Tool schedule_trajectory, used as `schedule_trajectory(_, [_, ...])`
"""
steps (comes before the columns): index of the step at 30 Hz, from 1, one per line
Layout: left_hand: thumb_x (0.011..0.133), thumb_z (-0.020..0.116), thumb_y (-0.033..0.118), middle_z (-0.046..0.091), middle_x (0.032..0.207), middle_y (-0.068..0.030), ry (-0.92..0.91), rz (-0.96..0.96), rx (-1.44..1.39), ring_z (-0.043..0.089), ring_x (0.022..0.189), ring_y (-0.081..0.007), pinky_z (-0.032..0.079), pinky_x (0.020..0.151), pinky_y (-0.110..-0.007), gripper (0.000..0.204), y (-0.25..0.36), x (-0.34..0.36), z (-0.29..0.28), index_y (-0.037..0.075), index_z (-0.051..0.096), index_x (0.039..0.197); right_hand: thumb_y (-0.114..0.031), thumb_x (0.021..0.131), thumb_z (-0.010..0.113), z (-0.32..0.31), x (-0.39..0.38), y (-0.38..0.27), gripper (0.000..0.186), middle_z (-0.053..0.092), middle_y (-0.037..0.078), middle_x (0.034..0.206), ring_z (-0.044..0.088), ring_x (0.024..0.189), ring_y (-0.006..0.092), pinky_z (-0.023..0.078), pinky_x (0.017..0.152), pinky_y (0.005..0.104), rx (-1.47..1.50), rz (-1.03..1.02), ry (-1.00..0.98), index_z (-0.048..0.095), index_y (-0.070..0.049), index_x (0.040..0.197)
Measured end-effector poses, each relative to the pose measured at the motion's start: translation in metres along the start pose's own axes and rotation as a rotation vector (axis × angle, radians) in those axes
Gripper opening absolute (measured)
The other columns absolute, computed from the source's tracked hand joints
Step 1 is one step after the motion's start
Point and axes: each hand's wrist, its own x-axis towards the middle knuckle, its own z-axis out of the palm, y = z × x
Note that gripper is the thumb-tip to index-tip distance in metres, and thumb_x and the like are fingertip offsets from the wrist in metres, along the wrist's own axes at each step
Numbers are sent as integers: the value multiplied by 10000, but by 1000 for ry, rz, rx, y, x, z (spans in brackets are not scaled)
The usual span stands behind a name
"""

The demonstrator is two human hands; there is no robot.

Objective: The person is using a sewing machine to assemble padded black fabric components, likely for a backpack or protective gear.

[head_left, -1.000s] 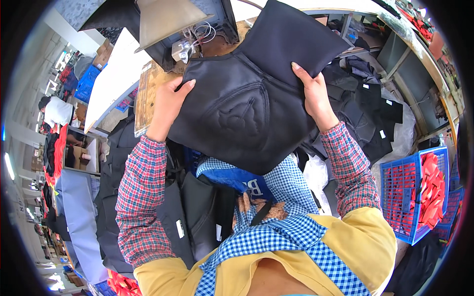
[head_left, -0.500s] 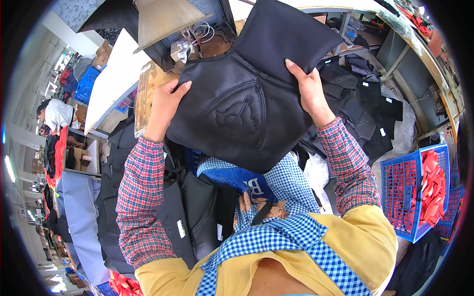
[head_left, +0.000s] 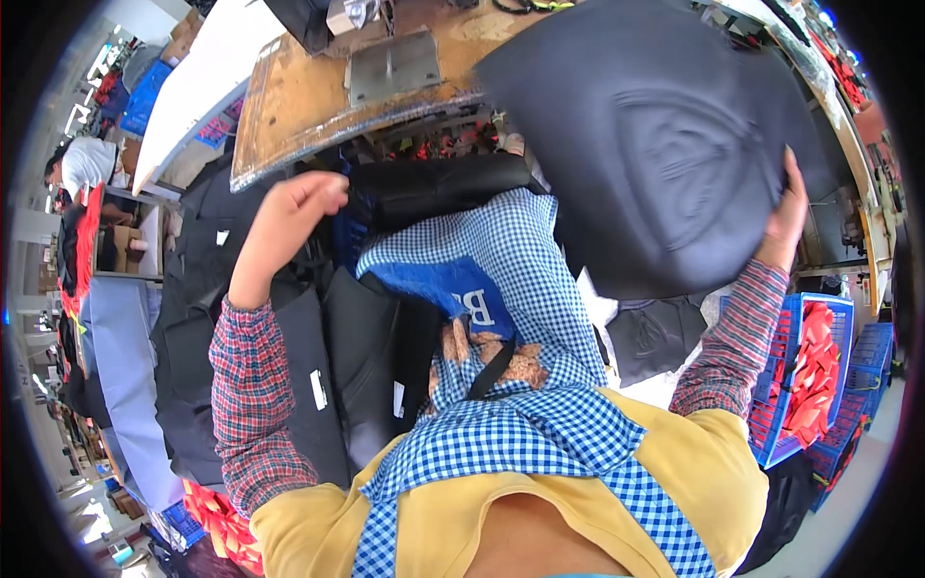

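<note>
A large black padded fabric panel (head_left: 597,144), smooth with a raised shield-shaped emblem, hangs in the air at the upper right. My right hand (head_left: 788,217) grips its right edge, the fingers partly hidden behind it. The panel looks slightly blurred. My left hand (head_left: 289,226) is off the panel, raised near the front edge of a wooden work table (head_left: 299,87). Its fingers are drawn together, and I see nothing between them. Black pieces with white labels (head_left: 289,385) lie piled below my left hand. A checked blue apron (head_left: 520,231) covers my lap.
A metal plate (head_left: 393,67) is set into the wooden table. Another black piece with an emblem (head_left: 655,337) lies below the held panel. At the right stands a blue crate (head_left: 771,376) with red strips (head_left: 812,371). Another person (head_left: 87,164) is at the far left.
My left hand has let go of the panel and come down to the left. My right hand has carried the panel to the right. The view has shifted, showing more of the wooden table.
</note>
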Motion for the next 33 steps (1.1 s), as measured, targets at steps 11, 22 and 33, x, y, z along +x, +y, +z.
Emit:
schedule_trajectory(11, [853,685,370,691,891,-165,287,-146,175,664,866,-259,503,762,-349,456,-205,76,116,-68,653,979,-508,897,562,-118,43,94,934,164,216,1522,361,1302,457,304,1049,621,79,285,568,62,58,1446])
schedule_trajectory(22, [876,641,312,585,646,-178,374,330,275,598,635,-363,480,573,-422,370,-1,67,145,0,545,703,-172,729,798,154,-151,154,855,416,209,1415,405,1320,359,362,1066,415,-1066,-603,-1041,329,-21,1427])
schedule_trajectory(33, [808,692,252,644,927,-108,538,788,245,622,860,-290,500,765,-389,335,90,23,165,59,621,1072,-81,742,763,162,-156,101,384,684,132,899,668,780,207,512,735,315,-1052,-457,-1026,617,-17,1091])
